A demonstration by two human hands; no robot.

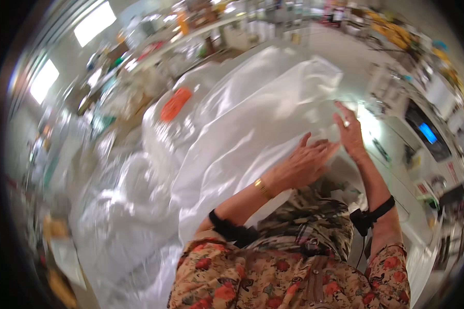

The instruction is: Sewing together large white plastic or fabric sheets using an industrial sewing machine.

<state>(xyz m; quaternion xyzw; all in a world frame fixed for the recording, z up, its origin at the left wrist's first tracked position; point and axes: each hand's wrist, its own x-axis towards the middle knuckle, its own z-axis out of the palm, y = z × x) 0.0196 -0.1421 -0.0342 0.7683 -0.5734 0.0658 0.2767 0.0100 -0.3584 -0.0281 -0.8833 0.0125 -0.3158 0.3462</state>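
Observation:
My left hand (305,164) lies over a wide white sheet (252,129) of thin, slightly see-through material, fingers stretched toward the right and thumb raised. Just past its fingertips, at the sheet's right edge, is my right hand (350,135), its fingers apart and slightly bent. Whether the right fingertips touch the edge I cannot make out. The sheet spreads in loose folds across the work surface and down toward my lap. On the clear, shiny plastic to its left rests a flat orange piece (176,104).
To my right stands a sewing machine (397,98) with a small lit blue screen (428,133); a bright lamp shines near its needle area. Crumpled clear plastic (134,180) heaps up on the left. Behind, a shelf (191,36) carries mixed goods.

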